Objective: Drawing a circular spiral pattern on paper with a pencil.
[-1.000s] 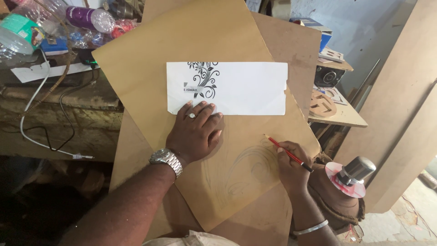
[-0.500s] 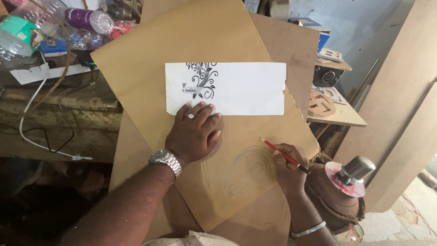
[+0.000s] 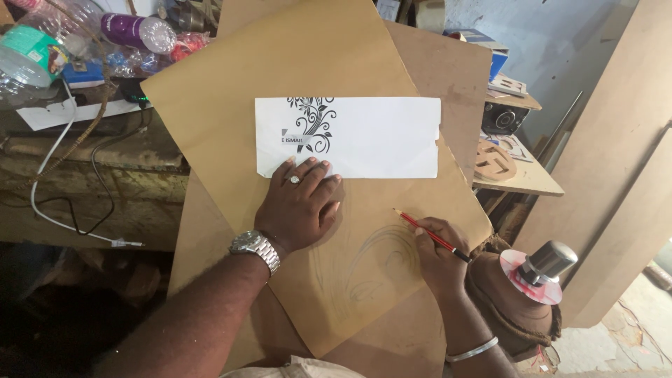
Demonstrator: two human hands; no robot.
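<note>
A white paper sheet (image 3: 350,138) bearing a black floral print is laid across the middle of the brown board (image 3: 280,77), pinned at its lower edge by the flat, spread left hand (image 3: 301,206). A red pencil (image 3: 430,235) is gripped in the closed right hand (image 3: 437,259) near the board's right edge, its tip over faint pencilled curves (image 3: 371,269). Plastic bottles (image 3: 140,31) are heaped beyond the board's top-left corner.

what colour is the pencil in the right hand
Red, with a black end, seen in the head view: the pencil in the right hand.
</note>
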